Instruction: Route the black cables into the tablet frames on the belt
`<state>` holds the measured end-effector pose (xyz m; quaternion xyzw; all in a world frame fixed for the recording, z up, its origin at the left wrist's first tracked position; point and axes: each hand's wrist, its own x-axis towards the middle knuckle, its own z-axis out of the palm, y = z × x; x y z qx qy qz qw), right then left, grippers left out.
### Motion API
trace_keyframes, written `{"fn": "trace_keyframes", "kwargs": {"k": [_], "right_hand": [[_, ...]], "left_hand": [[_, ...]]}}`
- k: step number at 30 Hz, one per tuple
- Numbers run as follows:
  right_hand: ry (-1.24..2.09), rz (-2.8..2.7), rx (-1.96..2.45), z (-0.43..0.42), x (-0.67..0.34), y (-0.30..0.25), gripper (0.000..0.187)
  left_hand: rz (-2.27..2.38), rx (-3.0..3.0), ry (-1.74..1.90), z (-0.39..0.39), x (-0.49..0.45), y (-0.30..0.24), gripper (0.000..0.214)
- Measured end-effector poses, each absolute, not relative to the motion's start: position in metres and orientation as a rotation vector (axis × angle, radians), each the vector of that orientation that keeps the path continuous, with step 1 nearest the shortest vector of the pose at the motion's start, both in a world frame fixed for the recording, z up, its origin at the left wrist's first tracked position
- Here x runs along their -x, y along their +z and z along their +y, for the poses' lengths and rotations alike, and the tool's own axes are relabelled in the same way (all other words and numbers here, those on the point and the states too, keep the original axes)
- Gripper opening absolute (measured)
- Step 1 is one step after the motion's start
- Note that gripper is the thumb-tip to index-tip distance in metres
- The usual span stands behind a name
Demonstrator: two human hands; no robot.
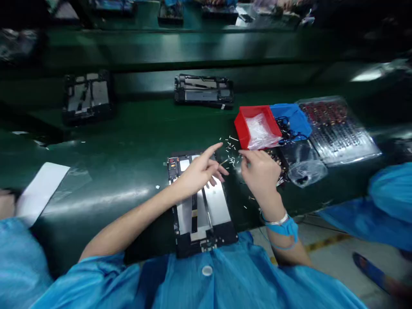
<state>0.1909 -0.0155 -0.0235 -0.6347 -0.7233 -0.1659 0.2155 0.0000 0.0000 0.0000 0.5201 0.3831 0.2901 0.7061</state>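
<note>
An opened tablet chassis (201, 214) with silver panels lies on the green bench in front of me. My left hand (201, 171) hovers over its top end, index finger stretched out, the other fingers pinching a thin small part. My right hand (260, 171), wearing a blue wrist strap (283, 226), is curled with fingertips pinched beside a scatter of tiny white parts (231, 154) on the bench. What it pinches is too small to make out.
A red bin (242, 124) with a clear bag, a blue bin (294, 118) and a tray of small components (337, 128) stand to the right. Two more opened devices (203, 91) (87, 96) lie on the conveyor behind. White paper (40, 189) lies left. Another person's blue sleeve (386, 201) is at the right.
</note>
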Motion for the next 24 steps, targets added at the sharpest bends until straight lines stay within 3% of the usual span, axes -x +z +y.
{"fn": "trace_keyframes", "kwargs": {"k": [10, 13, 19, 24], "right_hand": [[-0.103, -2.099, 1.078, -0.035, -0.149, -0.002, 0.017], [0.271, -1.986, 1.090, -0.038, -0.136, 0.003, 0.015], [1.432, -1.605, 1.268, -0.042, -0.098, -0.004, 0.006], [1.613, -1.494, 1.362, -0.043, -0.076, -0.021, 0.019]], "left_hand": [[0.805, -1.242, 0.673, -0.014, 0.016, 0.017, 0.066], [0.914, -1.299, 0.816, -0.033, 0.049, 0.022, 0.061], [1.499, -1.712, 1.104, -0.096, 0.115, -0.008, 0.034], [1.448, -2.239, 0.992, -0.129, 0.126, -0.047, 0.032]]}}
